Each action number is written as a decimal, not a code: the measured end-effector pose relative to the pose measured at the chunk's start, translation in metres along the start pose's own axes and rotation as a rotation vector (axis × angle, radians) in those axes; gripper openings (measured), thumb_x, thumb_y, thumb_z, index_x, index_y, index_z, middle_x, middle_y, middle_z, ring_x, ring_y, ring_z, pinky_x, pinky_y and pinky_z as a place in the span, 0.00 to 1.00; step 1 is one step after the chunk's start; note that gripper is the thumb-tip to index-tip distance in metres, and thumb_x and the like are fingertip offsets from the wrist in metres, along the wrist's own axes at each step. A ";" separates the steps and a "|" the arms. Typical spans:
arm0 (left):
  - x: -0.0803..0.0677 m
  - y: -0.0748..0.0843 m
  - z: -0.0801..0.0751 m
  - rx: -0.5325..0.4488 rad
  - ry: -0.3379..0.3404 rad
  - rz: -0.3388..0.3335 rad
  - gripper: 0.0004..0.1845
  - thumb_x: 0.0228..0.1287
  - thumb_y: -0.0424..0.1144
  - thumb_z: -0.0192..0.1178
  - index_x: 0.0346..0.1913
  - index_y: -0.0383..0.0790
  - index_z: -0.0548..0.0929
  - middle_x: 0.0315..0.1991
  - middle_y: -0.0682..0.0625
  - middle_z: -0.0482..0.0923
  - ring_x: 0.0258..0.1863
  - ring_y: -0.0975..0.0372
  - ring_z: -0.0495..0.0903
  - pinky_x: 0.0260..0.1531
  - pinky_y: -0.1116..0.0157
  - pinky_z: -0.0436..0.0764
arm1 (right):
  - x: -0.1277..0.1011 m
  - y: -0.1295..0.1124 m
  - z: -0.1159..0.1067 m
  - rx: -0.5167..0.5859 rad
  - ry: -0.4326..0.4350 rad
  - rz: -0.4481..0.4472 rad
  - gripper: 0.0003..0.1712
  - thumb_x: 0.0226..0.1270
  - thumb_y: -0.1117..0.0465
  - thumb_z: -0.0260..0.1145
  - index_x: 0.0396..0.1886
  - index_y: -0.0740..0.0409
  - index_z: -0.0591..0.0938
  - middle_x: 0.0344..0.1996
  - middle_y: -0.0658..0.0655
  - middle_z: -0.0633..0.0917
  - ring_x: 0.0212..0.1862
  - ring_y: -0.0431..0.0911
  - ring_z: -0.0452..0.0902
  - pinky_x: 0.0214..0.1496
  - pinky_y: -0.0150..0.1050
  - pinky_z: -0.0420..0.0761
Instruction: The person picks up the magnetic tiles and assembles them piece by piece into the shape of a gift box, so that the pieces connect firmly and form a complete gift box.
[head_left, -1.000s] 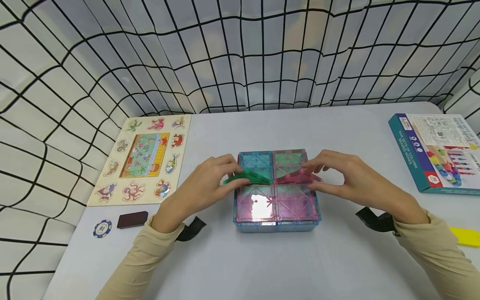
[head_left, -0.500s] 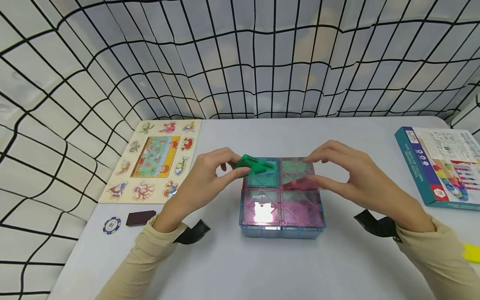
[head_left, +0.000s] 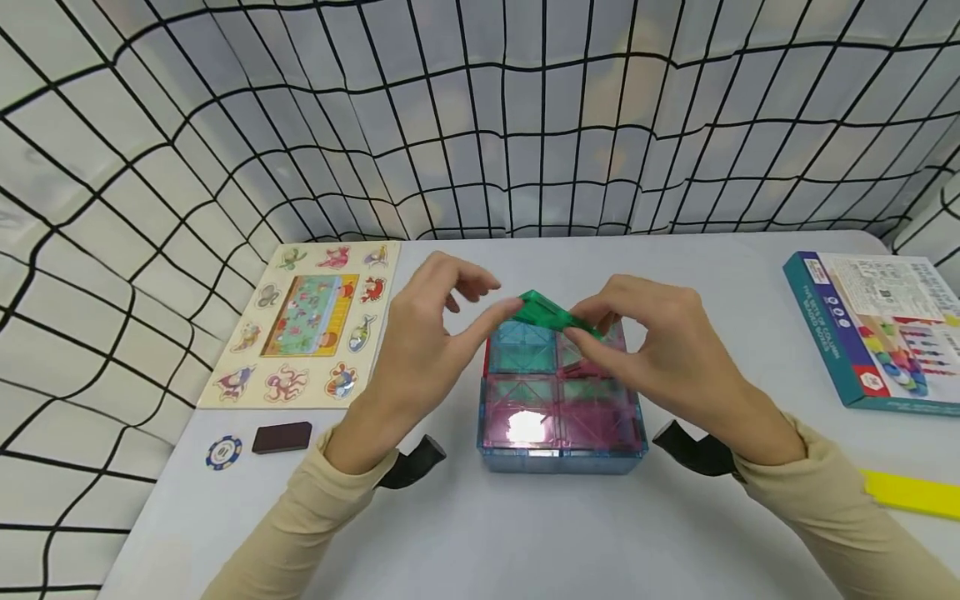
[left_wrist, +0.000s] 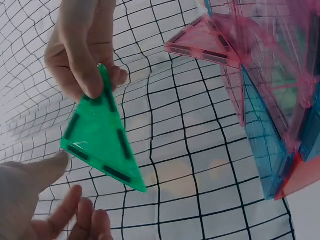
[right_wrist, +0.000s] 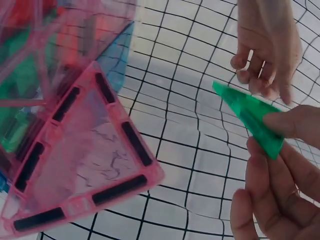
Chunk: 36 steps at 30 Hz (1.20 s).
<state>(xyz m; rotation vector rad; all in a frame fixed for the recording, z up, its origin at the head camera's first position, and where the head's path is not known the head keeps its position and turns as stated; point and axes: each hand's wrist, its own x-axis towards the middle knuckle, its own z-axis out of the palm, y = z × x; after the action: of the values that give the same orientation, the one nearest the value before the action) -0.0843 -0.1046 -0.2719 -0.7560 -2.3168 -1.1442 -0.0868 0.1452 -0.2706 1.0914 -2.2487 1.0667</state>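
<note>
Head view: right hand (head_left: 660, 354) pinches green triangle tile (head_left: 551, 313) between thumb and fingers, held above the magnetic tile box (head_left: 558, 392) mid-table. Left hand (head_left: 431, 333) just beside the tile, thumb tip at its edge, fingers spread, holding nothing. Pink triangle tile (right_wrist: 85, 160) tilts on the box.

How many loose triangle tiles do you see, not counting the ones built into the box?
2. The green triangle tile is pinched by the right hand above the tile box, with the left hand touching it. The pink triangle tile lies on the box top. Others may be hidden.
</note>
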 end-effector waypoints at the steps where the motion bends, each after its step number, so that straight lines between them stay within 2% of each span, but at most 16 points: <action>1: -0.001 0.002 0.001 0.003 -0.001 -0.054 0.09 0.66 0.39 0.74 0.40 0.39 0.86 0.37 0.51 0.83 0.39 0.62 0.79 0.40 0.62 0.78 | -0.001 0.000 0.002 -0.013 0.015 0.009 0.15 0.51 0.77 0.80 0.37 0.59 0.90 0.30 0.47 0.86 0.32 0.38 0.79 0.38 0.23 0.77; 4: -0.002 0.009 0.003 -0.041 -0.085 -0.217 0.11 0.71 0.47 0.69 0.34 0.43 0.88 0.30 0.56 0.83 0.33 0.64 0.78 0.35 0.61 0.78 | -0.002 -0.002 0.010 -0.062 0.043 -0.010 0.13 0.51 0.76 0.80 0.36 0.61 0.89 0.28 0.49 0.85 0.32 0.40 0.78 0.37 0.28 0.79; 7: -0.002 0.014 0.007 -0.103 -0.190 -0.351 0.18 0.73 0.55 0.64 0.33 0.45 0.89 0.28 0.56 0.85 0.32 0.64 0.80 0.34 0.61 0.79 | -0.003 -0.005 0.018 -0.158 0.056 -0.103 0.12 0.50 0.74 0.82 0.34 0.63 0.89 0.27 0.52 0.84 0.30 0.43 0.79 0.34 0.37 0.81; 11: -0.001 0.014 0.012 -0.160 -0.217 -0.419 0.19 0.74 0.54 0.63 0.34 0.41 0.88 0.31 0.53 0.88 0.33 0.62 0.86 0.34 0.61 0.83 | -0.003 -0.008 0.025 -0.271 0.072 -0.211 0.14 0.47 0.69 0.85 0.32 0.65 0.88 0.26 0.55 0.83 0.29 0.48 0.79 0.32 0.43 0.81; 15: -0.002 0.008 0.014 -0.202 -0.199 -0.395 0.11 0.77 0.42 0.62 0.39 0.37 0.86 0.34 0.49 0.89 0.37 0.56 0.88 0.35 0.63 0.84 | -0.005 -0.006 0.023 -0.262 0.033 -0.203 0.13 0.49 0.67 0.84 0.35 0.62 0.89 0.31 0.55 0.86 0.32 0.48 0.79 0.34 0.44 0.80; 17: -0.003 0.003 0.012 -0.219 -0.178 -0.368 0.08 0.77 0.37 0.62 0.42 0.35 0.85 0.35 0.47 0.88 0.38 0.53 0.88 0.37 0.62 0.84 | -0.008 -0.003 0.016 -0.229 0.007 -0.158 0.13 0.53 0.67 0.82 0.39 0.61 0.90 0.34 0.55 0.87 0.37 0.48 0.80 0.38 0.42 0.80; 19: -0.004 -0.002 0.009 -0.226 -0.161 -0.334 0.06 0.77 0.34 0.61 0.44 0.34 0.84 0.36 0.46 0.88 0.38 0.52 0.88 0.40 0.61 0.85 | -0.012 0.002 0.006 -0.187 -0.001 -0.092 0.13 0.57 0.68 0.79 0.43 0.62 0.89 0.39 0.55 0.87 0.43 0.48 0.81 0.47 0.37 0.80; 22: -0.007 -0.009 0.001 -0.191 -0.157 -0.294 0.06 0.76 0.35 0.63 0.47 0.34 0.85 0.38 0.48 0.88 0.39 0.57 0.88 0.46 0.60 0.85 | -0.021 0.014 -0.013 -0.121 0.014 0.023 0.14 0.60 0.72 0.75 0.47 0.63 0.88 0.43 0.55 0.87 0.48 0.45 0.80 0.56 0.28 0.76; 26: -0.014 -0.021 -0.009 -0.120 -0.184 -0.239 0.06 0.73 0.34 0.66 0.47 0.36 0.86 0.38 0.51 0.89 0.40 0.61 0.89 0.42 0.62 0.84 | -0.037 0.033 -0.032 -0.017 -0.008 0.140 0.20 0.58 0.76 0.75 0.50 0.59 0.88 0.44 0.51 0.88 0.49 0.39 0.79 0.55 0.25 0.74; 29: -0.020 -0.030 -0.010 -0.085 -0.220 -0.193 0.05 0.72 0.33 0.67 0.47 0.36 0.86 0.37 0.51 0.89 0.40 0.60 0.89 0.41 0.60 0.84 | -0.049 0.045 -0.033 0.049 -0.080 0.166 0.27 0.53 0.78 0.78 0.52 0.55 0.88 0.46 0.48 0.87 0.50 0.38 0.79 0.54 0.26 0.75; 32: -0.025 -0.037 -0.006 -0.075 -0.247 -0.172 0.05 0.73 0.32 0.66 0.47 0.35 0.85 0.38 0.50 0.89 0.41 0.59 0.89 0.44 0.57 0.86 | -0.056 0.051 -0.027 0.089 -0.156 0.150 0.31 0.50 0.76 0.82 0.54 0.51 0.87 0.47 0.46 0.86 0.50 0.38 0.79 0.53 0.26 0.76; 36: -0.026 -0.039 0.000 -0.091 -0.250 -0.174 0.05 0.75 0.32 0.64 0.48 0.34 0.83 0.39 0.48 0.89 0.40 0.58 0.89 0.48 0.57 0.87 | -0.058 0.053 -0.018 0.116 -0.192 0.126 0.29 0.51 0.75 0.82 0.52 0.50 0.88 0.43 0.44 0.86 0.45 0.40 0.79 0.50 0.26 0.77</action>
<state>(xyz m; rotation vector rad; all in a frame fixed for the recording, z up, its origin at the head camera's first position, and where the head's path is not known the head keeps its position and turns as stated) -0.0900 -0.1320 -0.3099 -0.7815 -2.5945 -1.3027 -0.0935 0.2081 -0.3214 1.1556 -2.4607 1.2024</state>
